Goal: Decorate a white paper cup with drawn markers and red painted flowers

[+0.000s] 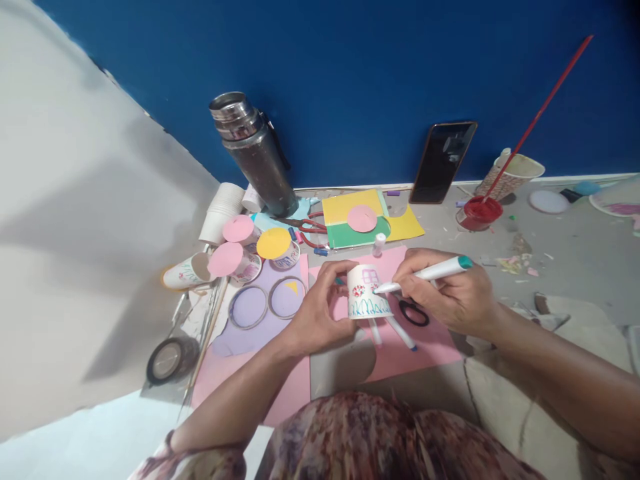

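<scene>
My left hand point(317, 308) grips an upturned white paper cup point(367, 293) that bears a pink house, red dots and blue-green grass strokes. My right hand point(447, 293) holds a white marker with a teal end point(430, 272), its tip touching the cup's right side. Both hands hover over pink paper sheets point(400, 353) on the floor. Two more markers point(400, 331) and black-handled scissors point(413, 312) lie just below the cup.
A steel flask point(255, 153) stands by the blue wall, a phone point(443, 160) leans on it. Decorated cups with paper circles point(235, 257), tape rings point(249, 307), yellow and green sheets point(360, 220), red scissors point(307, 227), a red paint dish point(481, 212) and a brush cup point(515, 173) lie about.
</scene>
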A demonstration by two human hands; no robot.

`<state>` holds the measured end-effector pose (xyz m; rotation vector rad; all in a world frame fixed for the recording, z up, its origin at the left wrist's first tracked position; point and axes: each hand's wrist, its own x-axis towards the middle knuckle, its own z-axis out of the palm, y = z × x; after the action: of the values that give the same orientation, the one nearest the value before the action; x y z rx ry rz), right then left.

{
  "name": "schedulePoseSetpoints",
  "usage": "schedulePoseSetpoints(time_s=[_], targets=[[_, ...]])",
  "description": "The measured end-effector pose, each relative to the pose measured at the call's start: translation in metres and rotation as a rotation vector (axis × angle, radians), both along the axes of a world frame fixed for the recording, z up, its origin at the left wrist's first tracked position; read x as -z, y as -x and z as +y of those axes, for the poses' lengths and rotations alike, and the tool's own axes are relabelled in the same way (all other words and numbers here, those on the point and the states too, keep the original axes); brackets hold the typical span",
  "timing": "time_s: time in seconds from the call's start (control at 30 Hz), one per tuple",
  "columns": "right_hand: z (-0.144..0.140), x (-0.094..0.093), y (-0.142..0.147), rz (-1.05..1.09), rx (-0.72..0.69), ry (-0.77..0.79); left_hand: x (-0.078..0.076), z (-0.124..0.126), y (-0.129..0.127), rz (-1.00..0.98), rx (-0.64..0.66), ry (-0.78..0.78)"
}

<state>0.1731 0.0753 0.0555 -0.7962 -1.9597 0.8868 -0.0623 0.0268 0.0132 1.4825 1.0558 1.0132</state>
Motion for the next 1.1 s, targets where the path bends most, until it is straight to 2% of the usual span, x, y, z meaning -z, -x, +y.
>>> schedulePoseSetpoints(time_s=[0.23, 0.77, 1.1], targets=[[0.002, 0.0, 0.001, -0.006, 0.006, -0.075, 0.0, -0.001, 0.001, 0.039, -0.002, -0.015], [0.003, 0.002, 0.0, -0.01, 0.026, -0.111, -0.001, -0.001, 0.0, 0.074, -0.003, -0.026], [0.006, 0.003, -0.008, 0.041, 0.097, -0.147, 0.014, 0.0, 0.003, -0.063, 0.02, -0.014]])
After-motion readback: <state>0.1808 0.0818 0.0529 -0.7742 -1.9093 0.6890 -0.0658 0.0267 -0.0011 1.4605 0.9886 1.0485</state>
